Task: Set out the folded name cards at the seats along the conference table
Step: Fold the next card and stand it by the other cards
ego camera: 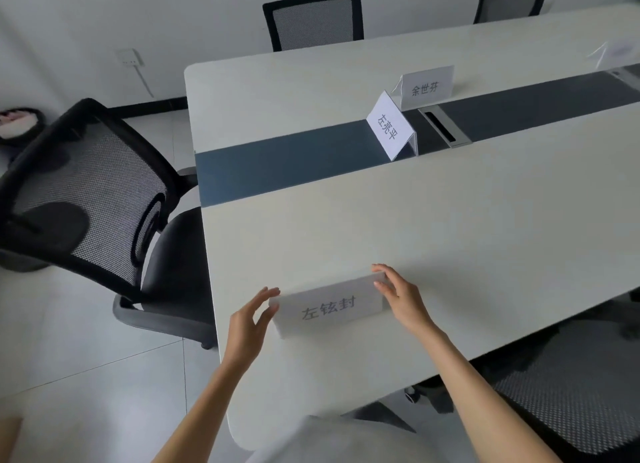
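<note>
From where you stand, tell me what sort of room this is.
Most likely an office meeting room: a long conference table with a dark centre strip, black mesh chairs around it, and folded name cards standing at the seats.

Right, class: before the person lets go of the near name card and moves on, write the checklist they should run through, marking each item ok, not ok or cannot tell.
1. Near name card on the table: cannot tell; it may not be set down yet.
2. Left hand and right hand at its two ends: ok.
3. Printed side faces the wearer: ok.
4. Card clear of the table's near edge: ok.
5. Strip card sits square at a seat: not ok, it is angled on the dark centre strip.
6. Far card upright: ok.
</note>
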{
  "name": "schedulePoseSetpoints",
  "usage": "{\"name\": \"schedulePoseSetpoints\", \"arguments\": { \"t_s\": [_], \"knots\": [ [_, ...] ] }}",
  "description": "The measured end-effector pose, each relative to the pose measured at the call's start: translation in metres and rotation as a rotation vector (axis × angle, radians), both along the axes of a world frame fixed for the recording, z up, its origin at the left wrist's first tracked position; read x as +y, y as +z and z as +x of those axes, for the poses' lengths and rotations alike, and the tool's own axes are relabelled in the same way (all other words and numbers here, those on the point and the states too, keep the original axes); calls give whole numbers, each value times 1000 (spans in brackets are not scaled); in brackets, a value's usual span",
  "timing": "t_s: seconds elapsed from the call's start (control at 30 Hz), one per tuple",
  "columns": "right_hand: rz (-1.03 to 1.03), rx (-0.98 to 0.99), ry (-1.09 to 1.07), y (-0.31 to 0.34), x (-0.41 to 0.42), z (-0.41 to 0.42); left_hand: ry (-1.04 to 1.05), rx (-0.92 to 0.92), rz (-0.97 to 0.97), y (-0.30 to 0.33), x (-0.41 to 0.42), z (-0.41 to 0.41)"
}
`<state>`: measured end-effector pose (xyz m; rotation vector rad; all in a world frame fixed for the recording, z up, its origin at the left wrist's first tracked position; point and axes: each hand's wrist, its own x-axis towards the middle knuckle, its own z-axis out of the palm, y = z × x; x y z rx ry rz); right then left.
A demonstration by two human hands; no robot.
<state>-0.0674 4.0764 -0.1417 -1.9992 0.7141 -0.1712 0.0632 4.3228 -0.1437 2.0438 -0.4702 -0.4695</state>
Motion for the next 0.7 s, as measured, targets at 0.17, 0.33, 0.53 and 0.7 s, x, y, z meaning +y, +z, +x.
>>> {"name": "schedulePoseSetpoints", "arguments": {
  "t_s": [0.17, 0.33, 0.53, 0.7],
  "knots": [
    [46, -94, -76, 13, -7, 3, -7, 3, -72, 18, -10, 15],
    [85, -339, -246, 57, -42, 15, -62, -16, -201, 59, -56, 36],
    [55, -372, -339, 77, -142, 19, -162, 1, -266, 75, -168, 50],
    [84, -280, -407, 30, -222, 14, -197, 77, -160, 34, -260, 51]
  ]
}}
